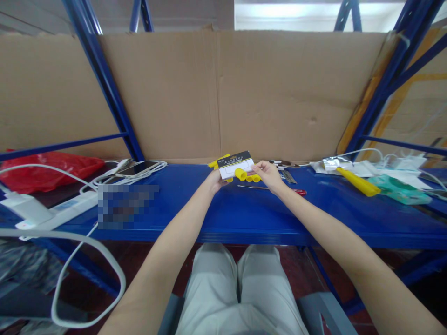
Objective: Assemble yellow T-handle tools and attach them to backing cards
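A small black-and-white box or card with printed lettering is held up between my two hands, tilted toward me. My left hand grips its left end from below. At the right edge, my right hand pinches it between thumb and fingers. A yellow tube-like piece overlaps its lower edge; whether a hand holds this piece, I cannot tell. More yellow pieces show below and behind the box. Under my right wrist lies a screwdriver with a red handle. Small dark pieces lie just beyond.
On the blue table, a white power strip, coiled white cables and a red plastic bag lie left. A yellow tapered piece and a green plastic packet lie right. Cardboard stands behind.
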Tool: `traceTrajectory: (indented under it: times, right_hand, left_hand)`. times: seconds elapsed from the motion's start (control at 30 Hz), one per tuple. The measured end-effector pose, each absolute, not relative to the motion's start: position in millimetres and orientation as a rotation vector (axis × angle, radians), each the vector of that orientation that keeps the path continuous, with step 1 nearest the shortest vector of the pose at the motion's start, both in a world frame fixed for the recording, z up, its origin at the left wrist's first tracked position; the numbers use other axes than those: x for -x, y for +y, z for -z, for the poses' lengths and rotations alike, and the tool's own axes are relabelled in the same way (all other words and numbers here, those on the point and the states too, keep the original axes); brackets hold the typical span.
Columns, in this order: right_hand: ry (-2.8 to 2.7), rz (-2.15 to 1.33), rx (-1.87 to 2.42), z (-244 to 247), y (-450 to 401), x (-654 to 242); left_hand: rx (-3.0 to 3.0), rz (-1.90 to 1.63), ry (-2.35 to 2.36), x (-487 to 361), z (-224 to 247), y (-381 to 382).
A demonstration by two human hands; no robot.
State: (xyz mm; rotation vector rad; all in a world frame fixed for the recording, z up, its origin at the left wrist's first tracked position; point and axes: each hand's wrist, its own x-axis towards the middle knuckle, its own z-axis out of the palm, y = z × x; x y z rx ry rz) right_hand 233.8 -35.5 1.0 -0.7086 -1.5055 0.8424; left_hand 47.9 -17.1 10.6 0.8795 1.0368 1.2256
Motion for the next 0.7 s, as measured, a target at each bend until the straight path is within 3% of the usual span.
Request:
traceTrajectory:
  times: [0.7]
  right_hand:
    - [-1.475, -0.882, 0.726, 7.7, -30.8, -229.7]
  left_hand:
    - [-0.886, -1.311, 1.004, -46.1, -3.7, -6.0]
